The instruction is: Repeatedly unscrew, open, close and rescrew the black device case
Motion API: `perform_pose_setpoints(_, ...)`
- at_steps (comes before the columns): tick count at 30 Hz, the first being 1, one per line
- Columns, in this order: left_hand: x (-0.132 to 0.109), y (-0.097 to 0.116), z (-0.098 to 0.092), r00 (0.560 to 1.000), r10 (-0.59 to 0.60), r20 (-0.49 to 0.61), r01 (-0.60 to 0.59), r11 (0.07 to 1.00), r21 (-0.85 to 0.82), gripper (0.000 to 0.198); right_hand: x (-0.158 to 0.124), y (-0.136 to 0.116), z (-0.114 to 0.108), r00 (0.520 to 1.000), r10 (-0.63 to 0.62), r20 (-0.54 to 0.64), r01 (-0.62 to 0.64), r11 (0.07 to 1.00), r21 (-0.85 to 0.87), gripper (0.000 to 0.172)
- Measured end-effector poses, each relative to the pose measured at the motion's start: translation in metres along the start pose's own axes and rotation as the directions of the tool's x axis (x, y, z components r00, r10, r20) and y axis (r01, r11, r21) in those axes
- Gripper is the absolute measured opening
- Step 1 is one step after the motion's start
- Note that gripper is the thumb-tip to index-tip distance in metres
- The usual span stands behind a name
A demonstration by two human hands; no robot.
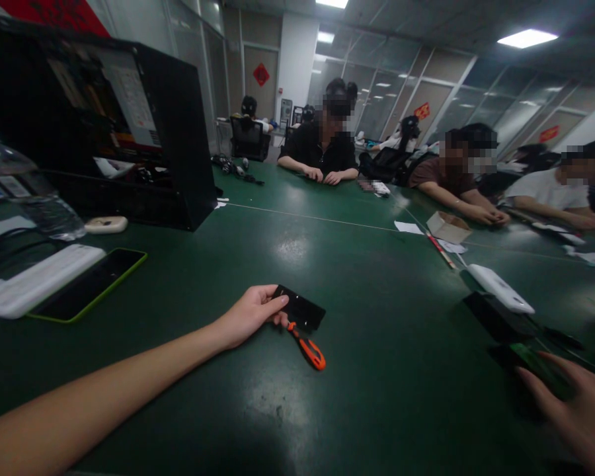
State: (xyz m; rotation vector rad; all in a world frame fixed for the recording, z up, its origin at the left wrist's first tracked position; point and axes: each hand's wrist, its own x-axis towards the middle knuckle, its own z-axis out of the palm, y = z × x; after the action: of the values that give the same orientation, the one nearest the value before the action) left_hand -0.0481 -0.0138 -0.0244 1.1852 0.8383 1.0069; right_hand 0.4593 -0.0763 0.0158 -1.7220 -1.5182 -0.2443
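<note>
Near the middle of the green table, my left hand pinches a flat black rectangular panel by its left end. An orange-and-black handled tool sticks out below the panel, close to my left fingertips; its far end is hidden. At the lower right edge of the view, my right hand has its thumb and fingers around a dark green object, blurred by motion. A black box-like item lies just beyond my right hand.
At the left stand an open black computer case, a plastic bottle, a white power strip and a green-edged phone. A white device and a small box lie at the right. Several people sit beyond.
</note>
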Motion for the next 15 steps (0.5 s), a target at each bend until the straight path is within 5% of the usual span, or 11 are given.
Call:
perform_pose_setpoints(2, -0.001, 0.001, 0.0, 0.999, -0.008, 0.037, 0.008, 1.0, -0.001, 0.039, -0.008, -0.05, 0.015, 0.992, -0.01, 0.122, 0.029, 0.987, -0.156, 0.054)
perform_pose_setpoints(5, -0.004, 0.003, -0.001, 0.994, -0.005, 0.107, 0.003, 1.0, 0.022, 0.038, -0.017, -0.136, 0.049, 0.943, -0.006, 0.333, -0.064, 0.978, 0.198, 0.066)
perform_pose_setpoints(8, -0.006, 0.007, -0.002, 0.987, 0.009, 0.163, -0.024, 0.996, 0.091, 0.033, -0.024, -0.21, 0.089, 0.712, -0.149, 0.686, -0.305, 0.814, 0.494, 0.062)
perform_pose_setpoints(11, -0.008, 0.009, -0.002, 0.983, 0.035, 0.179, -0.064, 0.985, 0.161, 0.025, -0.033, -0.255, 0.119, 0.48, -0.358, 0.801, -0.409, 0.717, 0.565, 0.058)
perform_pose_setpoints(13, -0.008, 0.008, -0.002, 0.983, 0.058, 0.174, -0.09, 0.979, 0.185, 0.021, -0.037, -0.267, 0.127, 0.431, -0.413, 0.802, -0.389, 0.717, 0.578, 0.054)
perform_pose_setpoints(15, -0.008, 0.005, -0.002, 0.986, 0.072, 0.152, -0.096, 0.983, 0.157, 0.021, -0.037, -0.266, 0.122, 0.474, -0.403, 0.783, -0.315, 0.752, 0.578, 0.05)
